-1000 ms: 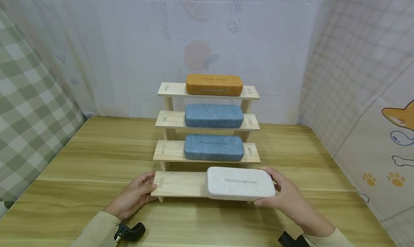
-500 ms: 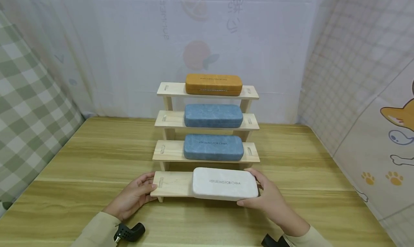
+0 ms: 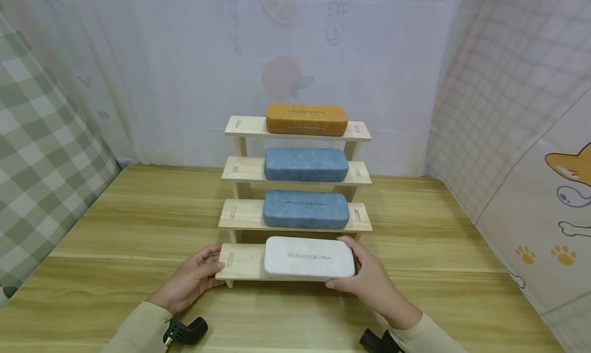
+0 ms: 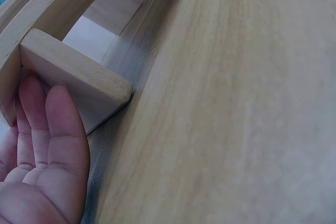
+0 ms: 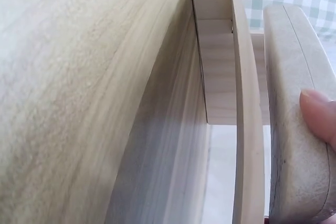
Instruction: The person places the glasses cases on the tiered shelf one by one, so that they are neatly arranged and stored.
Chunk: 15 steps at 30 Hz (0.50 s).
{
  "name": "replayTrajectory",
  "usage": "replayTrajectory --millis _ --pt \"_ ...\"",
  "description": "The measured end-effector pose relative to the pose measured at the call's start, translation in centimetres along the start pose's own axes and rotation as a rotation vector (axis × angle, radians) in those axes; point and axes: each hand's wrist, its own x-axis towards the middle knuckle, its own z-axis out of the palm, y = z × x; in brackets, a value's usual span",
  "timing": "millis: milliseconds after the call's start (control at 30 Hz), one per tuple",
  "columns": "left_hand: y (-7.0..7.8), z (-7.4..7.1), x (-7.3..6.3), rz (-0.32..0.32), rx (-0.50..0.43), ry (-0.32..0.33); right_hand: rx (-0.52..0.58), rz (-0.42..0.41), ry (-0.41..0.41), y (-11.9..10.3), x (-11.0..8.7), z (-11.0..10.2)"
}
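Note:
A four-step display stand of pale wood [image 3: 244, 263] stands on the table. My left hand [image 3: 196, 278] grips the left end of its lowest step, thumb at the upper edge. In the left wrist view the left fingers [image 4: 63, 114] reach under the board, against its leg. My right hand [image 3: 367, 278] holds a white glasses case [image 3: 309, 258] by its right end, lettering up. A narrow gap parts the case [image 5: 294, 129] from the step's board [image 5: 247, 119] in the right wrist view. The right thumb [image 5: 317, 114] presses the case's near side; its other fingers are mostly hidden.
Two blue glasses cases lie on the middle steps, the lower blue case [image 3: 306, 209] lettered and the upper blue case [image 3: 306, 164] plain on top. An orange glasses case [image 3: 307, 120] lies on the top step. Printed curtains [image 3: 184, 86] enclose the wooden table [image 3: 138, 240].
My right hand has carried the white glasses case leftward along the lowest step, to below the blue ones. The left hand keeps its place on the stand.

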Motion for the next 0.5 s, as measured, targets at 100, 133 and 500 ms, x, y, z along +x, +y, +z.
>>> replayTrajectory --millis 100,133,500 --pt "-0.04 -0.03 -0.03 0.001 0.000 0.001 -0.015 0.000 -0.003 -0.03 0.18 0.19" --pt "-0.02 -0.03 -0.02 0.001 0.000 0.000 -0.023 -0.002 -0.003 -0.04 0.23 0.23" --pt "0.01 0.11 -0.01 0.010 -0.015 -0.008 -0.092 -0.016 0.007 0.05 0.84 0.51"
